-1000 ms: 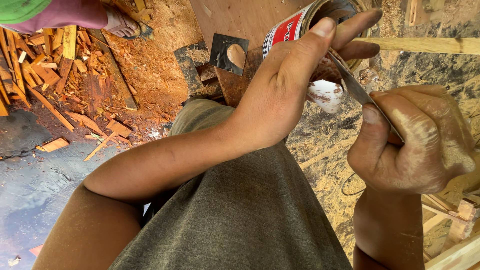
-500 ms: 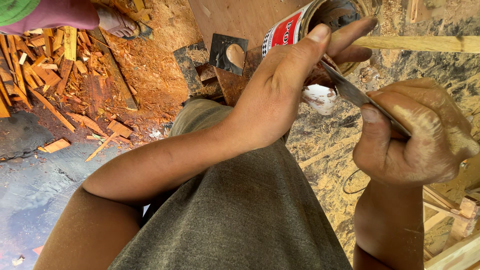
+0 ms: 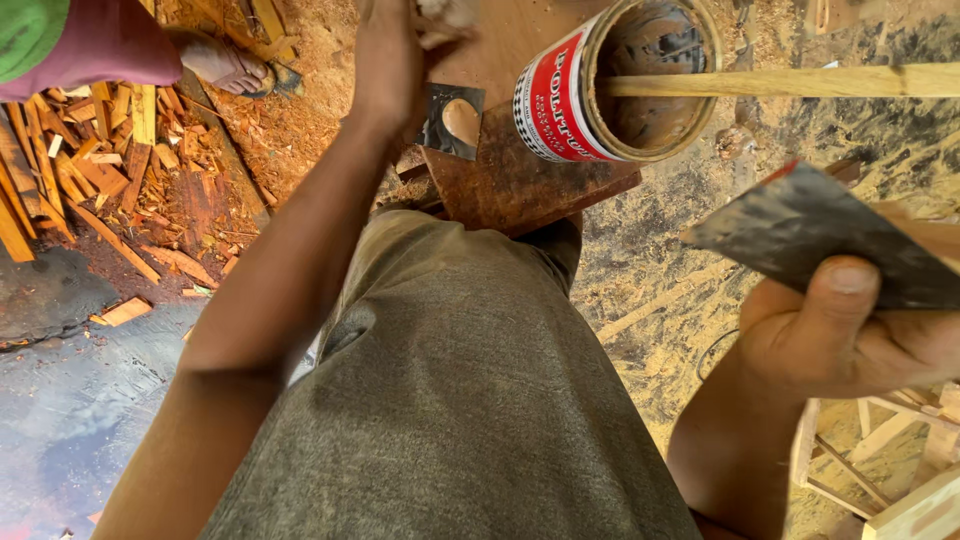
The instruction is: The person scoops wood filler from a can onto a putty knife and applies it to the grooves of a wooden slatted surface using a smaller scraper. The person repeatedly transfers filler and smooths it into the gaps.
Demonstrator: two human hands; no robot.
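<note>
Head view: your right hand (image 3: 850, 340) grips a dark putty knife (image 3: 820, 240); up-left of it stands an open red-and-white tin (image 3: 560, 100) (brown filler inside, wooden stick (image 3: 800, 82) across it). Your left hand (image 3: 395, 50) reaches beyond; its grip I can't tell.

A sawdust-strewn workshop floor in daylight.

The ground (image 3: 660, 290) is pale, coated with sawdust and wood shavings, darker and sooty toward the upper right. At the left a heap of reddish-brown wood offcuts (image 3: 90, 170) lies on rust-coloured dust, and below it a dark, wet-looking slab (image 3: 70, 410) shows grey-blue. Another person's sandalled foot (image 3: 225, 65) rests near the offcuts at the top left. Pale wooden slats (image 3: 880, 450) lie at the lower right corner. The light is soft and even, with no hard shadows.
</note>
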